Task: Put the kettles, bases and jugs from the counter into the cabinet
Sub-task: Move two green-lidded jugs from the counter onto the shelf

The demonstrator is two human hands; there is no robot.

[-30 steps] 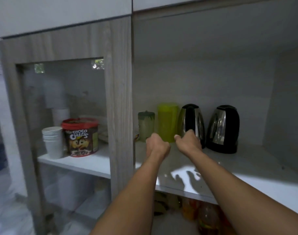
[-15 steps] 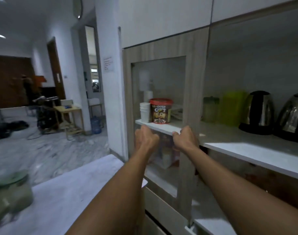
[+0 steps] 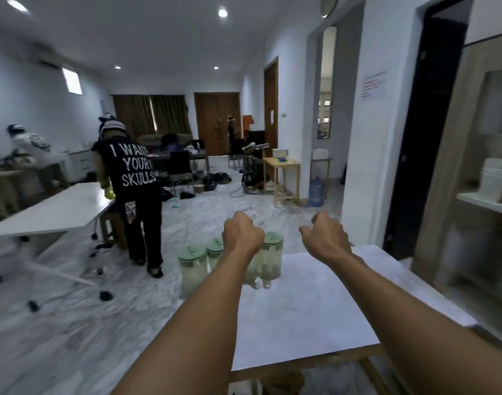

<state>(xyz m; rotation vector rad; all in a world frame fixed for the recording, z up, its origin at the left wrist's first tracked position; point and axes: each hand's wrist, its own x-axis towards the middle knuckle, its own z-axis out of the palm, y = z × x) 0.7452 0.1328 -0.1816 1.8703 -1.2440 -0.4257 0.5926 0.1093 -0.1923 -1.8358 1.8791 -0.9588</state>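
Note:
Several clear jugs with pale green lids stand at the far left end of the white counter [image 3: 315, 303]: one jug [image 3: 192, 270] at the left corner, another jug [image 3: 214, 252] behind it, and a third jug [image 3: 271, 259] to their right. My left hand [image 3: 242, 236] hovers above them with fingers curled, holding nothing, and hides part of a jug. My right hand [image 3: 325, 238] is loosely curled above the counter's far edge, also holding nothing. The cabinet [image 3: 477, 172] is at the right edge, blurred; the kettles inside are out of view.
A person in a black printed T-shirt [image 3: 134, 178] stands beyond the counter beside a tilted white table [image 3: 53, 209]. A wooden side table [image 3: 282, 178] and a water bottle [image 3: 316, 192] stand by the white wall. A dark doorway [image 3: 426, 132] lies between wall and cabinet.
My view has swung left from the cabinet shelf with the kettles to the counter. Both hands have left the shelf and now hover over the green-lidded jugs.

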